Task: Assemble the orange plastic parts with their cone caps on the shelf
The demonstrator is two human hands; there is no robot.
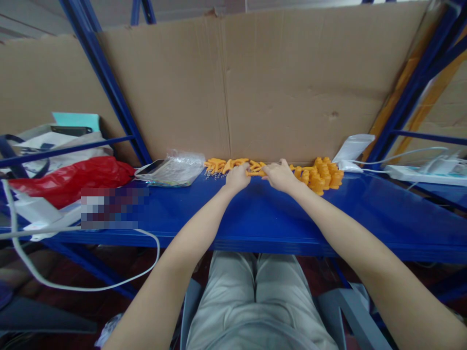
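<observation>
My left hand (238, 178) is closed, its fingers curled at the left end of a small orange plastic piece (256, 173). At the other end of that piece, my right hand (280, 176) pinches with thumb and fingers, the back of the hand hiding much of the grip. Behind and left of my hands lies a row of loose orange pieces (217, 164), with thin metal chains (216, 173) in front of them. A cluster of chunky orange figures (323, 175) stands packed together right of my right hand. Their exact shape is too small to make out.
A clear plastic bag (182, 169) and a phone (151, 167) lie on the blue shelf (270, 218) at left, beside a red bag (80, 180). A white cable (91, 288) hangs over the front edge. Cardboard (292, 87) walls the back; a white packet (352, 150) leans at right.
</observation>
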